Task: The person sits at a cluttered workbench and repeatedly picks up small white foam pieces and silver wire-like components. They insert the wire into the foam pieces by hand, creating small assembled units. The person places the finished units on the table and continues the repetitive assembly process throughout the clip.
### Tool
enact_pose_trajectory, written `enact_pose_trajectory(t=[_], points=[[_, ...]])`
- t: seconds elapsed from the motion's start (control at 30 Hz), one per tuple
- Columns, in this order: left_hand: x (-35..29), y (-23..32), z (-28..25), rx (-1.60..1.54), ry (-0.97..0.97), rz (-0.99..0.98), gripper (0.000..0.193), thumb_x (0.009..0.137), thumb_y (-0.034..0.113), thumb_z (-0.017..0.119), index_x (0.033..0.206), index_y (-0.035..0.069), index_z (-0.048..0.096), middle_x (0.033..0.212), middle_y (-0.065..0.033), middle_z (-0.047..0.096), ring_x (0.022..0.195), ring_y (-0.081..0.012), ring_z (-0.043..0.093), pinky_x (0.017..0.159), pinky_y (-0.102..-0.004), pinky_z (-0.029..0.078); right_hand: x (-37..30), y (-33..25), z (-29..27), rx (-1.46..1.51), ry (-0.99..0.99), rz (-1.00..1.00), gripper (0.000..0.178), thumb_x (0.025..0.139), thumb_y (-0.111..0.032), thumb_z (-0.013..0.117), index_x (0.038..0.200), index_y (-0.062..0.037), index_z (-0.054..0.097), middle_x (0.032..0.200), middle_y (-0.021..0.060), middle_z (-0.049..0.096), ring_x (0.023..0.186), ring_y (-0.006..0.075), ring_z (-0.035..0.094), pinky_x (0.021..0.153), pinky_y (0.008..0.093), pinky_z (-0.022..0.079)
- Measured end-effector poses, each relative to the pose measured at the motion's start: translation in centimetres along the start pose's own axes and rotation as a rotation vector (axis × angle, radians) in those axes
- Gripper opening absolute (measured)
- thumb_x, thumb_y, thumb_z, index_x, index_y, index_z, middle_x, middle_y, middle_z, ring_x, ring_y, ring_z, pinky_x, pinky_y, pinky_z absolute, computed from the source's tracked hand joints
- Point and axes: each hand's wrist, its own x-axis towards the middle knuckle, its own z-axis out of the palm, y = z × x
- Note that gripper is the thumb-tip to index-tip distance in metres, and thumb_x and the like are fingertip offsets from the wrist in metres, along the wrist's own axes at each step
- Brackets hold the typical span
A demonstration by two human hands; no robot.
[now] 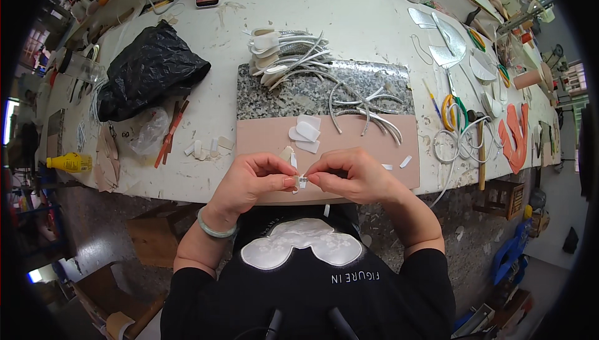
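Observation:
Near the table's front edge, my left hand [253,181] and my right hand [352,176] come together, each with thumb and forefinger pinched. Between the fingertips is a small white and silver piece [303,182], mostly covered by the fingers, so its kind does not show. A narrow white strip [293,159] stands up beside my left fingertips. Under both hands lies a pinkish-beige board [374,146]. Several rounded white tabs [306,130] overlap on it just beyond my hands. Small white scraps [405,161] lie to the right.
Behind the board, a speckled stone slab [249,103] carries a pile of silver-grey straps [293,53]. At left are a black plastic bag [153,68], red strips [171,131] and a yellow bottle [70,162]. Scissors [453,93], a hammer [481,152] and coiled white cord [452,146] lie right.

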Motion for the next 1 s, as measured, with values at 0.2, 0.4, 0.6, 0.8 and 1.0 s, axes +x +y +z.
enact_pose_trajectory(t=[0.2,0.4,0.6,0.8,1.0], points=[[0.1,-0.6,0.2,0.043,0.029,0.02,0.015,0.086,0.0,0.068,0.1,-0.005,0.067,0.089,-0.0103,0.069,0.084,-0.0155,0.067,0.078,-0.0265,0.054,-0.1,0.5,0.1,0.14,-0.035,0.124,0.021,0.089,-0.018,0.066,0.098,0.0011,0.07,0.08,0.0124,0.069,0.069,0.0166,0.064,0.063,0.029,0.05],[0.2,-1.0,1.2,0.201,0.053,-0.009,0.018,0.085,-0.001,0.067,0.102,-0.005,0.065,0.096,-0.0116,0.069,0.086,-0.0145,0.067,0.08,-0.027,0.054,-0.6,1.1,1.5,-0.136,0.046,0.028,0.022,0.087,-0.021,0.07,0.094,0.0,0.071,0.077,0.0122,0.068,0.065,0.0208,0.064,0.06,0.0299,0.05],[1.7,1.0,1.2,0.135,0.206,0.044,0.023,0.089,0.005,0.066,0.11,-0.004,0.065,0.104,-0.0069,0.067,0.095,-0.0102,0.062,0.076,-0.0239,0.054,-2.1,2.0,0.7,-0.11,0.18,-0.077,0.017,0.084,-0.018,0.074,0.088,-0.0011,0.071,0.07,0.0072,0.065,0.059,0.0138,0.058,0.053,0.0274,0.045],[7.2,0.2,-0.5,1.163,0.081,0.737,0.024,0.085,0.001,0.065,0.109,0.003,0.069,0.114,-0.0098,0.067,0.095,-0.0208,0.06,0.08,-0.0305,0.051,-3.5,1.9,-1.4,0.106,0.244,0.104,0.016,0.086,-0.016,0.073,0.091,-0.0011,0.071,0.067,0.0002,0.061,0.058,0.0046,0.05,0.05,0.0229,0.038],[9.2,0.2,-1.3,1.281,-0.13,0.77,0.028,0.082,0.0,0.066,0.11,0.002,0.068,0.112,-0.0084,0.067,0.1,-0.0277,0.056,0.086,-0.0347,0.05,-3.8,3.5,-1.6,0.057,0.21,0.144,0.015,0.087,-0.015,0.072,0.093,-0.0011,0.07,0.073,0.0015,0.064,0.063,0.0048,0.053,0.054,0.022,0.041]])
